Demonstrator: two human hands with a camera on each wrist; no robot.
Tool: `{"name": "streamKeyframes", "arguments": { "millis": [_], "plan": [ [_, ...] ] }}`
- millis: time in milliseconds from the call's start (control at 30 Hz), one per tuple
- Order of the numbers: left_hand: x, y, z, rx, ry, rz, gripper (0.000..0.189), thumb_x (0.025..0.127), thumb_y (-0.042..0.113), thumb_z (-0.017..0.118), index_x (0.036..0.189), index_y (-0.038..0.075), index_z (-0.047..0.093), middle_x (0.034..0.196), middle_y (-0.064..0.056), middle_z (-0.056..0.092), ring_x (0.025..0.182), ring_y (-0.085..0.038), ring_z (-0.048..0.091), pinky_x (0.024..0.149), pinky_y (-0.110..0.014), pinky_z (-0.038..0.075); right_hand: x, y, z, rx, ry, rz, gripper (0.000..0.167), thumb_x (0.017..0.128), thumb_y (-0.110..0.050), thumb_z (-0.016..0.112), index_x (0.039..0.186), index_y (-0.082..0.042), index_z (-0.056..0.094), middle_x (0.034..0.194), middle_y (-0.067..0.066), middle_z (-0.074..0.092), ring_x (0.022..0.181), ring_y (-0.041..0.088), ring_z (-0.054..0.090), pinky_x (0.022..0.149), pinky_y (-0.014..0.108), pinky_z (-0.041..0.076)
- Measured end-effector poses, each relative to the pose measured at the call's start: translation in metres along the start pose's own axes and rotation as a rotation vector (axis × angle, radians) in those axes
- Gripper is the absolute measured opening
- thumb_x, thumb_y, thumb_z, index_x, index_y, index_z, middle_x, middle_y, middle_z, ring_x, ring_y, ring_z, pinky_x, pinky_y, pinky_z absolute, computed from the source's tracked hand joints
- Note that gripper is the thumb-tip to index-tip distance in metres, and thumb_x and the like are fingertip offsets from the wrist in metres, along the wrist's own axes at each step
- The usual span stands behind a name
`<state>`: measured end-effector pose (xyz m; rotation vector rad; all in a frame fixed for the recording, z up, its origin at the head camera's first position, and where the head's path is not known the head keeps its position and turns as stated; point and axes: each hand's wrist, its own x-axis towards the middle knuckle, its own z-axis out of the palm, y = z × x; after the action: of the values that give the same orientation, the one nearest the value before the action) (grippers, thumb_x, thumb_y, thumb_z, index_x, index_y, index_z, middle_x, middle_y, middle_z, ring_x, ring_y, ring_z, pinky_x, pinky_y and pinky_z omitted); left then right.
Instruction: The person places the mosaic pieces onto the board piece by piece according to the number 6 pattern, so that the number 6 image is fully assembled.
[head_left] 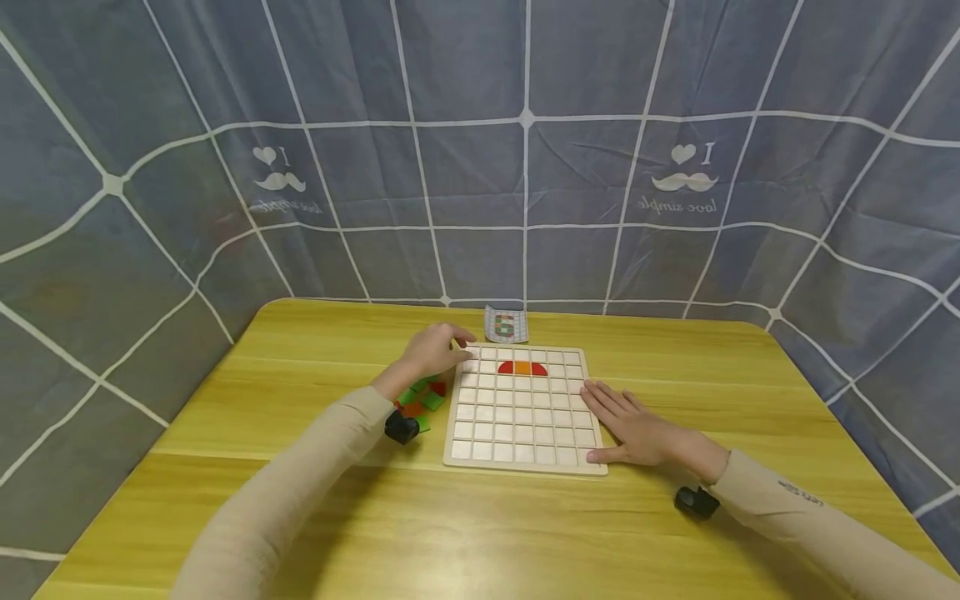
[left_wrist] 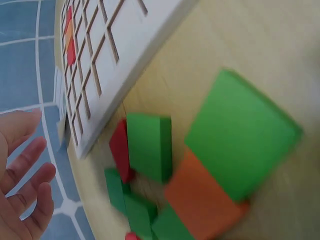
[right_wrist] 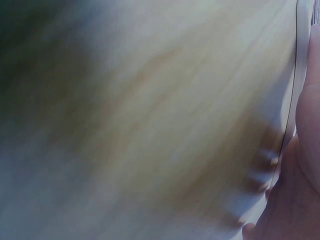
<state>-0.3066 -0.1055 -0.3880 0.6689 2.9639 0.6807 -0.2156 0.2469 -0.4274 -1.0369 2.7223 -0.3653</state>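
Pale wooden grid board (head_left: pixel 525 413) might skid if the flat, unclenched right hand (head_left: pixel 633 432) slips; the left hand's (head_left: pixel 433 350) grip I cannot tell.

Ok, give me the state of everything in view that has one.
Left hand: at the board's far left corner; whether it holds a piece is unclear.
Right hand: fingers spread, touching the board's right edge.
Board: flat on the table, mostly unfilled.
Three set pieces: side by side in one row, red, orange, red.
Loose blocks: jumbled left of the board.
Card: beyond the board, printed side showing.
Curtain: hanging, creased.
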Motion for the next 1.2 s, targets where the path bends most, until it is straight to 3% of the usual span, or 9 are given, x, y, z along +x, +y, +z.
{"name": "streamKeyframes", "arguments": {
  "millis": [233,367,667,900,1200],
  "plan": [
    [-0.014,-0.013,-0.012,0.019,0.002,-0.018,0.032,0.090,0.023,0.067,0.119,0.011,0.069,0.108,-0.008,0.070,0.082,-0.022,0.065,0.059,-0.026,0.044,0.000,-0.001,-0.003,-0.010,-0.043,0.028,0.096,0.090,-0.058,0.053,0.153,0.001,0.011,0.159,0.025,0.006,0.146,0.044,0.009,0.111,0.066,0.012],
    [-0.023,-0.022,-0.014,0.023,0.003,-0.004,0.031,0.089,0.023,0.068,0.117,0.010,0.070,0.105,-0.008,0.071,0.083,-0.021,0.066,0.062,-0.028,0.047,0.000,-0.001,-0.002,-0.002,-0.027,0.017,0.095,0.090,-0.055,0.055,0.152,0.002,0.013,0.158,0.027,0.008,0.145,0.046,0.010,0.110,0.067,0.013],
    [-0.037,-0.037,-0.015,0.034,-0.055,0.027,0.034,0.086,0.018,0.071,0.118,0.008,0.069,0.105,-0.010,0.072,0.091,-0.023,0.067,0.073,-0.033,0.052,-0.001,0.000,-0.001,0.017,-0.014,0.020,0.096,0.089,-0.056,0.056,0.153,0.002,0.013,0.158,0.027,0.008,0.145,0.046,0.010,0.109,0.068,0.012],
    [-0.041,-0.044,-0.012,0.006,-0.082,0.021,0.036,0.085,0.013,0.070,0.120,0.006,0.068,0.108,-0.011,0.071,0.090,-0.021,0.065,0.074,-0.032,0.051,0.000,0.001,-0.001,0.015,-0.014,0.017,0.096,0.089,-0.055,0.056,0.153,0.001,0.012,0.158,0.027,0.008,0.145,0.045,0.009,0.110,0.067,0.011],
    [-0.041,-0.046,-0.007,0.000,-0.058,0.001,0.036,0.084,0.013,0.071,0.120,0.008,0.068,0.110,-0.011,0.069,0.094,-0.023,0.064,0.074,-0.034,0.051,0.000,-0.002,-0.004,-0.027,-0.054,0.050,0.096,0.090,-0.057,0.054,0.152,0.002,0.012,0.159,0.025,0.007,0.146,0.044,0.009,0.112,0.064,0.012]
  ]
}}
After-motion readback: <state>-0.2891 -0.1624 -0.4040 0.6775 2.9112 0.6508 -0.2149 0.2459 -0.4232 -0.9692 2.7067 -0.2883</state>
